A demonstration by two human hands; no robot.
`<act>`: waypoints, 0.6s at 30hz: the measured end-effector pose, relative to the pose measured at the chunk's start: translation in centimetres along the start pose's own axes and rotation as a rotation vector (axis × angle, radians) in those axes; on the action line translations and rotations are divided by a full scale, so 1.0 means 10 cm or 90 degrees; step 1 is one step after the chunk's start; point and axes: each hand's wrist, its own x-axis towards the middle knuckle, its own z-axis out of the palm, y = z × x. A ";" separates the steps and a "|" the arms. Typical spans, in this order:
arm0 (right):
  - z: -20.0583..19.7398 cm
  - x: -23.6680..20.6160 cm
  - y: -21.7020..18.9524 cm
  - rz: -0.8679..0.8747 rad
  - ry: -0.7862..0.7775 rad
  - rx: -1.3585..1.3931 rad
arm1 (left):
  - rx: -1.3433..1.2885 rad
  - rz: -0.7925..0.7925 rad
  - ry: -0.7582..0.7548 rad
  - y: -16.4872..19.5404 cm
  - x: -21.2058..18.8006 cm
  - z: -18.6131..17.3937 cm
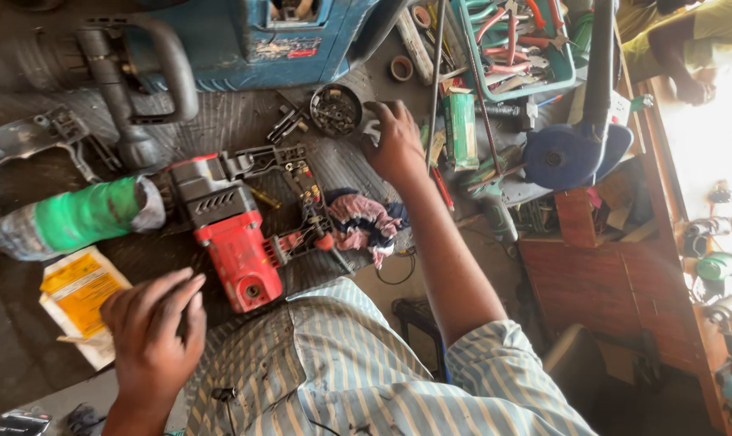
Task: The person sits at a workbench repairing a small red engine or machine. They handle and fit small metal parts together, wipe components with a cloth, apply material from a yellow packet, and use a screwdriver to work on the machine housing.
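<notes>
Head view: right hand (396, 144) reaches beside the screw dish (336, 110).

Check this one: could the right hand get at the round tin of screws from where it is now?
Probably yes. The right hand lies flat on the bench just beside the round tin of screws, fingers open, and nothing stands between them; only a small metal part sits at the fingertips.

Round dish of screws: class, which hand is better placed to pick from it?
Right. The right hand lies just beside the round dish; the left hand is far off, by the yellow packet.
</notes>
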 end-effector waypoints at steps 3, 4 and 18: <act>0.00 0.08 -0.01 -0.015 0.008 0.052 | -0.012 0.066 0.014 0.22 0.47 0.25; 0.02 0.11 -0.02 -0.006 -0.005 0.037 | -0.022 0.085 0.008 0.30 0.60 0.32; 0.08 0.60 0.14 0.028 -0.118 0.103 | -0.034 0.096 -0.030 0.62 1.16 0.85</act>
